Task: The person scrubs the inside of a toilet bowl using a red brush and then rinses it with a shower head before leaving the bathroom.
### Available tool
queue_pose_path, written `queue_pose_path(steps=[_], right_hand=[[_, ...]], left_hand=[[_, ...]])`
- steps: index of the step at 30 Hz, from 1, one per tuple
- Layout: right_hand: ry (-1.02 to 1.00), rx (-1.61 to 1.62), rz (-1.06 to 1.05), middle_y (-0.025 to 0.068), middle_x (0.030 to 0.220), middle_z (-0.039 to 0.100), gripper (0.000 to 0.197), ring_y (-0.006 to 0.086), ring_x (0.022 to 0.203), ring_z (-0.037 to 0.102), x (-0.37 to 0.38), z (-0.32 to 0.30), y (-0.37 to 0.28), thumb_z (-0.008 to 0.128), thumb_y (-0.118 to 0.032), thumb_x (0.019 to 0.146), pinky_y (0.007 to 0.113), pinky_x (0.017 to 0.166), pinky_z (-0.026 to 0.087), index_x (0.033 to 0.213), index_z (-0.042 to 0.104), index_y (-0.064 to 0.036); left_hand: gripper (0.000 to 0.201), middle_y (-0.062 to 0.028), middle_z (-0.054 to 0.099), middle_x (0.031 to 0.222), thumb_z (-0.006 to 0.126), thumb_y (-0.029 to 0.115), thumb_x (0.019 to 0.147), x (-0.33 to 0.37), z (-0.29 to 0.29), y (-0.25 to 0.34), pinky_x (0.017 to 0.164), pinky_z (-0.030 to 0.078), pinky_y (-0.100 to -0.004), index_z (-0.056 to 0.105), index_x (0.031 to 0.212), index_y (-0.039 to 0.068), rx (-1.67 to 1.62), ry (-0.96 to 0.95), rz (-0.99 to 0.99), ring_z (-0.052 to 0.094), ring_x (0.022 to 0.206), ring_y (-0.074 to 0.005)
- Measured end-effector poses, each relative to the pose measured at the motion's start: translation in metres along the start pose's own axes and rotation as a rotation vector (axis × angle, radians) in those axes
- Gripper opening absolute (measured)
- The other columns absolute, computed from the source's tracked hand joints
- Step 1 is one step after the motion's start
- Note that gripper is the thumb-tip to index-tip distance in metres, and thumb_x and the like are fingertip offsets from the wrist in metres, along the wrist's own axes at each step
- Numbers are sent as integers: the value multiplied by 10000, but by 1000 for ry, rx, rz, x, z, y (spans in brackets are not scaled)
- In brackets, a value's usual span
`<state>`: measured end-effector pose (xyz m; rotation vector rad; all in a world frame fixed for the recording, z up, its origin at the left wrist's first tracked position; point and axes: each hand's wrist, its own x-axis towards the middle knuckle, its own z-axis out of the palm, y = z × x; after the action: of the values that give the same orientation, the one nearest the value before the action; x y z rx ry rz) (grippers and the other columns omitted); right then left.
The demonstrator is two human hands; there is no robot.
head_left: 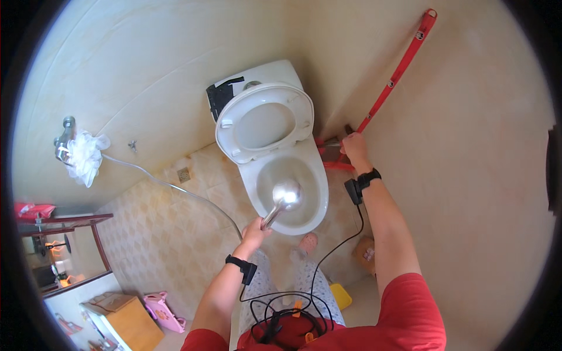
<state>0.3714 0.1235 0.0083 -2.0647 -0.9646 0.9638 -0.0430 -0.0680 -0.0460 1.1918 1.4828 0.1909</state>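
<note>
My left hand (253, 235) is closed round the handle of a shiny silver shower head (287, 196), held over the bowl of a white toilet (319, 216). No water spray can be made out. The toilet lid and seat (266, 124) are raised against the tank. To the right of the toilet, my right hand (355, 146) is closed beside the wall, at the lower end of a long red handle (391, 85). A dark tip and a greyish rod show by its fingers, but what it grips is unclear. Low red parts (338, 165) lie just below it.
A metal hose (175, 187) curves from the wall tap (65, 137), where a white bath puff (86, 157) hangs. There is a floor drain (184, 175) left of the toilet. Black cables (319, 263) loop between my wrists. A pink folding stool (164, 312) and wooden cabinet (133, 324) stand lower left.
</note>
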Motion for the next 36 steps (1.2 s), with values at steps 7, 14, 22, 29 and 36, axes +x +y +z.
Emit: queue_pose_path(steps=[7,14,22,29,36], right_hand=[[40,29,-233,140,753,623,154,225,704,633,-27,12,-20,576,-90,783,346,613,497,870,550,34],[-614,156,254,89,835,631,272,170,615,650,-233,41,42,529,-182,889,283,493,522,1064,570,22],[-479,885,691,82,763,620,312,145,526,597,-297,69,9,566,-303,897,221,411,457,943,565,6],[-276,1097,761,109,660,599,186,174,490,573,-304,68,11,582,-168,877,235,379,448,835,545,10],[-226,1103,685,124,686,578,159,205,517,582,-288,38,44,579,-98,834,242,405,494,819,522,49]], left_hand=[[254,-23,521,737,701,125,719,-21,-1,22,643,418,-287,514,875,53,-176,-20,-40,493,697,-117],[218,-96,523,733,661,82,702,-43,2,79,618,411,-365,486,819,27,102,58,156,518,697,-246],[149,-169,589,855,612,82,718,-67,32,120,715,416,-440,538,837,33,522,147,517,539,872,-374],[195,-143,599,974,541,44,757,-104,43,145,767,417,-436,560,950,61,603,149,495,545,985,-329],[441,-144,519,1198,644,113,737,-148,-8,121,865,433,-391,533,1160,60,410,338,461,509,1042,-351]])
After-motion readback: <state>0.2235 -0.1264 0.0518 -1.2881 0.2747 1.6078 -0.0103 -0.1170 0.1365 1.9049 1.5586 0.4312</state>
